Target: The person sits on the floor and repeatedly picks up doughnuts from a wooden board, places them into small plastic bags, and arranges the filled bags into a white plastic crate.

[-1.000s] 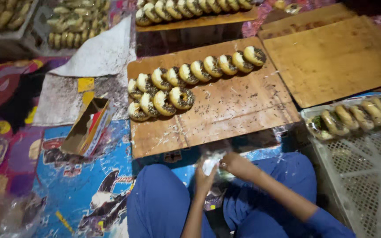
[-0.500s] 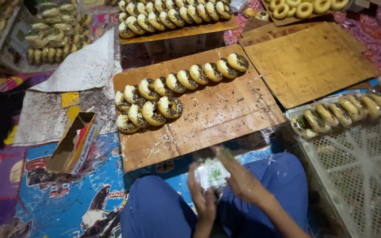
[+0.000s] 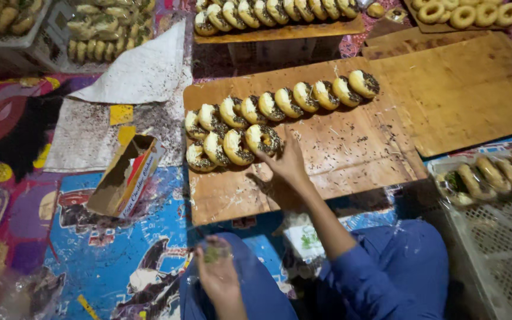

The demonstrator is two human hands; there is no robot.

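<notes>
The brown wooden board (image 3: 339,154) on the floor carries two rows of sprinkle-topped ring doughnuts (image 3: 280,104), its right part bare; right hand (image 3: 288,166), fingers spread, touches the front-row end doughnut (image 3: 264,139); left hand (image 3: 217,272) cups green bits on the lap.

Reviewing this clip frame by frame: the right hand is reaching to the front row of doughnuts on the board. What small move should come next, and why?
Probably close the right hand on the end doughnut and lift it. The fingers already touch that doughnut, last in the front row on the wooden board, while the left hand waits over the lap with a small clear wrapper.
</notes>
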